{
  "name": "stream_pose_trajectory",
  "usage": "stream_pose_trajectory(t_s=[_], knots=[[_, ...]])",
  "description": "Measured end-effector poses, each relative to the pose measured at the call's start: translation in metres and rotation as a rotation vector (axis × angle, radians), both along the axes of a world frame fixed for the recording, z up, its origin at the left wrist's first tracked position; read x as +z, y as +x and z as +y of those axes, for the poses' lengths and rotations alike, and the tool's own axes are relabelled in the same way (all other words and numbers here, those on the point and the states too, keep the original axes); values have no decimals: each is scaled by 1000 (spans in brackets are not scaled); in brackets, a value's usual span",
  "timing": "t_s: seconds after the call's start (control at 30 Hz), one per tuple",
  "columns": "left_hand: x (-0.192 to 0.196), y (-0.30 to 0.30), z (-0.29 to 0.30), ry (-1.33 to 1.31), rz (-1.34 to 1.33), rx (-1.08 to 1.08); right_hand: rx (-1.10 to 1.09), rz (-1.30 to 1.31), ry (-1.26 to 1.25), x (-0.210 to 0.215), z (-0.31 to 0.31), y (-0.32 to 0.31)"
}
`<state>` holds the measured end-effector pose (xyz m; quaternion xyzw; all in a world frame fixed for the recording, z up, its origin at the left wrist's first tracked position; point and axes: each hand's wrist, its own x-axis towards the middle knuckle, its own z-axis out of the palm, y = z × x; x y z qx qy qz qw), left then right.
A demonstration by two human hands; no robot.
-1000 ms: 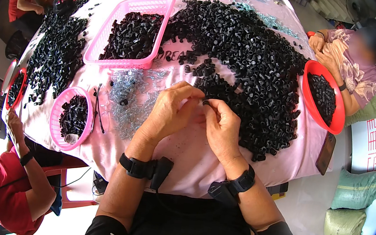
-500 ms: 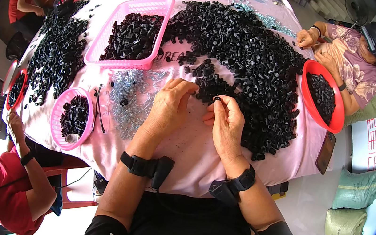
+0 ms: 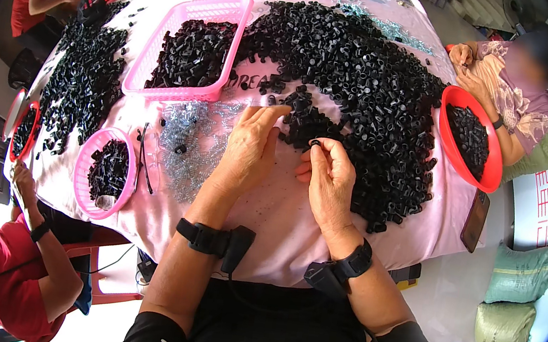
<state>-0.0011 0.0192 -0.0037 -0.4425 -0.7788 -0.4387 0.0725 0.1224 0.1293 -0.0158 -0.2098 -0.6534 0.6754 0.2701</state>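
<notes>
My right hand pinches a small black plastic cap between thumb and fingertips, at the near edge of a large heap of black caps. Left of it, my left hand hovers over the pink cloth, its fingers stretched toward a small cluster of loose black caps. The thumb lies apart from the forefinger, and nothing shows between them. Beside that hand, a scatter of small clear pieces lies on the cloth.
A pink rectangular basket and a round pink basket hold black parts. At the right are a red bowl and a phone. Other people sit around the table. A thin black strap lies near the round basket.
My left hand has shifted slightly up, and its fingers have straightened. My right hand stays in place with the cap. The person at the right has raised their hands a little.
</notes>
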Motion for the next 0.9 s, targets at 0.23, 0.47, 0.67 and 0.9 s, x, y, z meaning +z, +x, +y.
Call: stream_pose_trajectory(t_s=[0.23,0.47,0.67,0.9], knots=[[-7,-4,10,-47,67,7,-1,3,-4,-1,0,0],[-4,-4,7,-3,85,21,-4,14,-12,2,-1,0],[1,-4,4,-41,-90,-104,-15,16,-19,2,0,1],[1,-4,11,10,37,-6,-21,4,16,0,-1,0]])
